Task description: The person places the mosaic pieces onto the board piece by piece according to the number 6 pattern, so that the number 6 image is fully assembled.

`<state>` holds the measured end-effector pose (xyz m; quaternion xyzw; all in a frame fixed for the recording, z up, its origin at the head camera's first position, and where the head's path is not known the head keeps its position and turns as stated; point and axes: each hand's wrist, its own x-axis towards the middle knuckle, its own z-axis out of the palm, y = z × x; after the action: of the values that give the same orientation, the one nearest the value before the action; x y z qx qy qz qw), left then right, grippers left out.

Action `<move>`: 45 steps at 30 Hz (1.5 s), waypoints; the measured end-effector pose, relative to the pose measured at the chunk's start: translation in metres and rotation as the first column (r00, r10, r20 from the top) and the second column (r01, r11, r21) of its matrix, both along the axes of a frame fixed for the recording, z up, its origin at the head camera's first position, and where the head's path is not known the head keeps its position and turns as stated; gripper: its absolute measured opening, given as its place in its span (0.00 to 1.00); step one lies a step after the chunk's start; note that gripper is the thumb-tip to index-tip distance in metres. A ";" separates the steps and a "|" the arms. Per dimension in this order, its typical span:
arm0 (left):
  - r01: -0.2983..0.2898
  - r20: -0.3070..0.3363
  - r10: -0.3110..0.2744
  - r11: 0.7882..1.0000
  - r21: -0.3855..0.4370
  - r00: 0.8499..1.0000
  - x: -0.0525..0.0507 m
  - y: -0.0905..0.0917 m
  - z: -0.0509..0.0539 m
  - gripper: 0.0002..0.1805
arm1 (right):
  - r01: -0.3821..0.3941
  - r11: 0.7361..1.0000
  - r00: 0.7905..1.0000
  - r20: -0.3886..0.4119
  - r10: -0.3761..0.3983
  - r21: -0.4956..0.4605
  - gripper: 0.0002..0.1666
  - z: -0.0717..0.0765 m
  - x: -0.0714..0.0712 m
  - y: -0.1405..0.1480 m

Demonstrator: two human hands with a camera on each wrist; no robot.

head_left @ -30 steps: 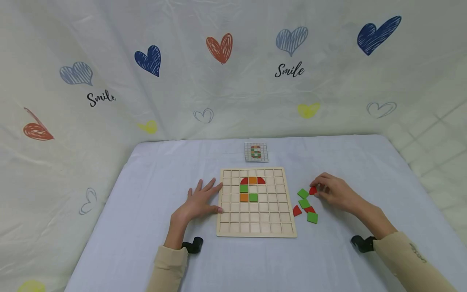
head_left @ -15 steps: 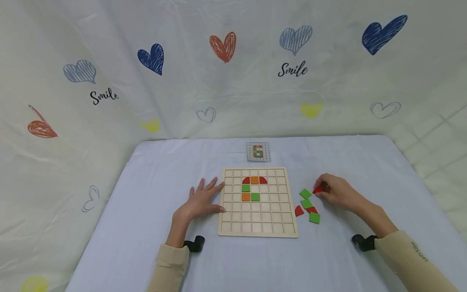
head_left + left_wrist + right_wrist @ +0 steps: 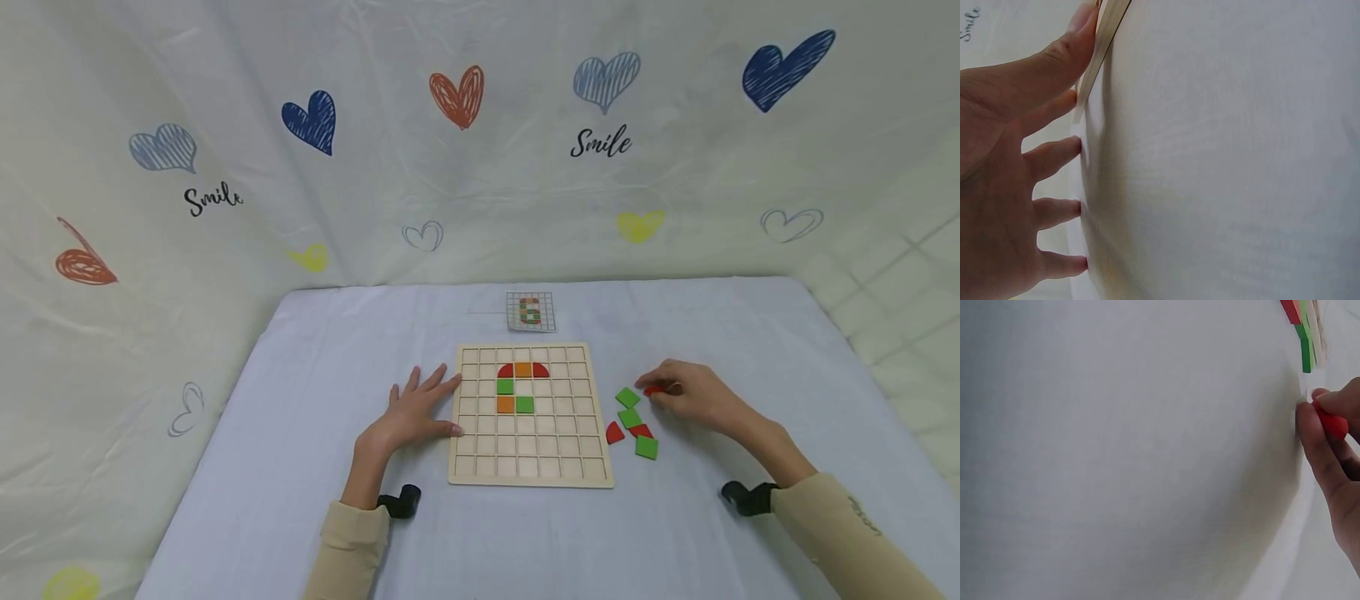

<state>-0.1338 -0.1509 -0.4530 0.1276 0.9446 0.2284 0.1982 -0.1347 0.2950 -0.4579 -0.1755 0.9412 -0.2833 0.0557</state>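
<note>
My left hand (image 3: 408,418) lies with spread, straight fingers at the left edge of a wooden grid board (image 3: 531,471). Its thumb and forefinger touch the board's edge; the other fingertips rest on the cloth in the left wrist view. To the right of the board, my right hand (image 3: 692,392) pinches a red quarter-circle tile (image 3: 1333,422) between thumb and fingers, just above the cloth. On the board sit two red quarter-circles, two orange squares and two green squares, such as the orange tile (image 3: 506,405) and the green tile (image 3: 524,405).
Between board and right hand lie loose tiles: a green square (image 3: 627,398), another green square (image 3: 647,447), a red quarter-circle (image 3: 615,433) and others partly overlapping. Behind the board lies a pattern card (image 3: 531,312). White cloth (image 3: 360,333) covers the table.
The right fingers have turned the red quarter-circle tile, so less of it shows in the head view now. The left hand and the board have kept their places; the head view shifted slightly.
</note>
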 end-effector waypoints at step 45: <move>0.014 0.003 -0.014 1.000 -0.002 1.000 -0.001 -0.001 -0.003 0.49 | 0.018 0.980 0.981 0.195 0.021 -0.198 0.09 0.006 -0.018 -0.076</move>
<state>-0.1351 -0.1524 -0.4555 0.1334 0.9437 0.2260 0.2013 -0.1525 0.2191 -0.4522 -0.1520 0.8979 -0.3920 0.1306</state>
